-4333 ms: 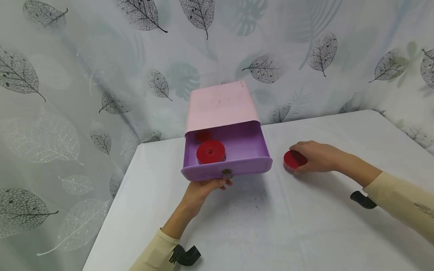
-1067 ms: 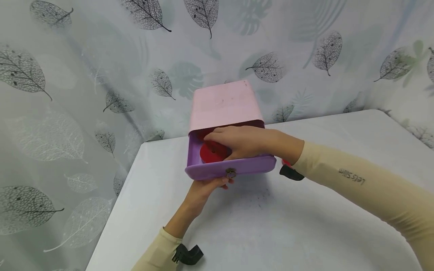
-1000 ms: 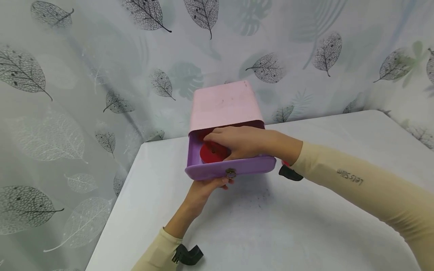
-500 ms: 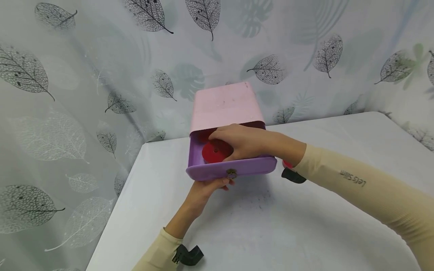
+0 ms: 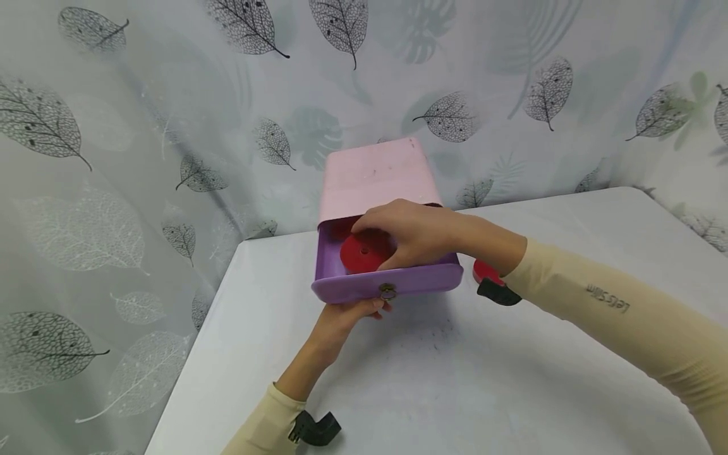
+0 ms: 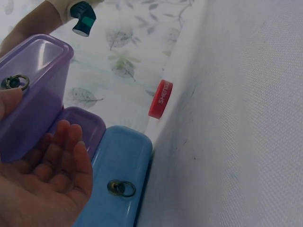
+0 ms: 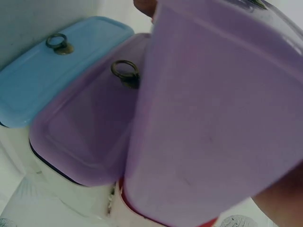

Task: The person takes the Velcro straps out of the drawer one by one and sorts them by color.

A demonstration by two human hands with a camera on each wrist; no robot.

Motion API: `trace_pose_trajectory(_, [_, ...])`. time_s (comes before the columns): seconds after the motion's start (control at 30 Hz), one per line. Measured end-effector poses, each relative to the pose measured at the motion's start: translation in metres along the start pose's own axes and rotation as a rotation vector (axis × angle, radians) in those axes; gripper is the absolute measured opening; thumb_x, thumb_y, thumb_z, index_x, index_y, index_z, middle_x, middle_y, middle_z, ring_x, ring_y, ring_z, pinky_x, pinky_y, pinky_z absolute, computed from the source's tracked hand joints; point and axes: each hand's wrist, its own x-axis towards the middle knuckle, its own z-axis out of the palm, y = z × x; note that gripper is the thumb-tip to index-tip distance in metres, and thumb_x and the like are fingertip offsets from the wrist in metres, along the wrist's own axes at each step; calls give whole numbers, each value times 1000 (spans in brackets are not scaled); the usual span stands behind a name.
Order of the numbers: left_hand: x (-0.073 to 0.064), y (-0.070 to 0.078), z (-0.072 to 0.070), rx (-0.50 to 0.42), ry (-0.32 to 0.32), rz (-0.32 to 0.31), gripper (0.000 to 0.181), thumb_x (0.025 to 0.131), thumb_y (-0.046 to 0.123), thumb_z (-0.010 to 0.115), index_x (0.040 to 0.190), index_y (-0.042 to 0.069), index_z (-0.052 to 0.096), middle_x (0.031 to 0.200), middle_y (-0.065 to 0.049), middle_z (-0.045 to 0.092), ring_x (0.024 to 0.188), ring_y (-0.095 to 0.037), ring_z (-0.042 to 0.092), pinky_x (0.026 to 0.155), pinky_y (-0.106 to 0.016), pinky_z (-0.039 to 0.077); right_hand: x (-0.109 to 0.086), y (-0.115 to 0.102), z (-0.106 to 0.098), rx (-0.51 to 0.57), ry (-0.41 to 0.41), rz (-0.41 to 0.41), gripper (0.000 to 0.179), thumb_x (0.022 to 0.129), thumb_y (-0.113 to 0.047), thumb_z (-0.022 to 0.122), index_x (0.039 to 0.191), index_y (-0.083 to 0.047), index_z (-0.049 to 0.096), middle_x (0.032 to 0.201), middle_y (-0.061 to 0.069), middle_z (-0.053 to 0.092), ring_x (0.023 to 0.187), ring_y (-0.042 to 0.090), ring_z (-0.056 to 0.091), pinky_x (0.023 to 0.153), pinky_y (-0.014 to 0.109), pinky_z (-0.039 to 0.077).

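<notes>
My left hand (image 5: 335, 325) grips the lower front of the pulled-out purple drawer (image 5: 387, 284), near its metal ring pull (image 5: 388, 292). In the left wrist view, a digit touches that front beside the ring, with other fingers loosely bent below. Inside the drawer lies a red tape roll (image 5: 359, 254). My right hand (image 5: 421, 235) reaches in from the right and grips this roll, fingers at its far side and thumb toward the front. Further back in the drawer, something red (image 5: 340, 229) shows partly. A second red tape roll (image 5: 483, 270) sits on the table, partly behind my right forearm.
The drawer belongs to a pink-topped cabinet (image 5: 378, 180) on a white-covered table (image 5: 478, 379). Shut drawers sit below: another purple one (image 7: 90, 127) and a blue one (image 6: 118, 175), each with a ring pull. A leaf-patterned curtain (image 5: 364, 95) hangs behind.
My right hand has gone from the roll on the table into the drawer, onto the roll there. In the last half second it has shifted slightly right. My left hand stays put.
</notes>
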Motion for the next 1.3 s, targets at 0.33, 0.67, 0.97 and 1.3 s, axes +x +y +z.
trace_pose_trajectory(0.33, [1, 2, 1, 15, 0, -11, 47, 94, 17, 74, 135, 6, 53, 106, -15, 74, 100, -48, 68, 87, -41, 58, -8, -1, -10, 5, 54, -26, 63, 82, -24, 89, 135, -3, 64, 127, 1, 67, 111, 17, 62, 96, 38, 50])
trace_pose_trajectory(0.67, [-1, 2, 0, 18, 7, -29, 44, 94, 15, 74, 133, 4, 55, 109, -18, 74, 99, -44, 70, 85, -40, 58, -16, -6, -19, 17, 74, 58, 66, 81, -34, 90, 135, -5, 65, 126, -1, 67, 109, 16, 61, 94, 38, 51])
trace_pose_trajectory(0.97, [0, 1, 1, 15, -3, -21, 43, 94, 14, 73, 132, 2, 56, 110, -19, 75, 99, -42, 70, 85, -41, 58, -21, -9, -24, 7, 90, 81, 65, 79, -33, 91, 134, -8, 66, 123, -4, 67, 107, 13, 60, 93, 35, 50])
trace_pose_trajectory(1.3, [-1, 1, 0, 25, -1, -22, 41, 95, 11, 71, 131, 0, 56, 109, -21, 74, 96, -35, 72, 84, -40, 58, -26, -12, -32, 23, 118, 77, 64, 77, -33, 92, 131, -7, 68, 118, -6, 68, 103, 10, 61, 91, 34, 51])
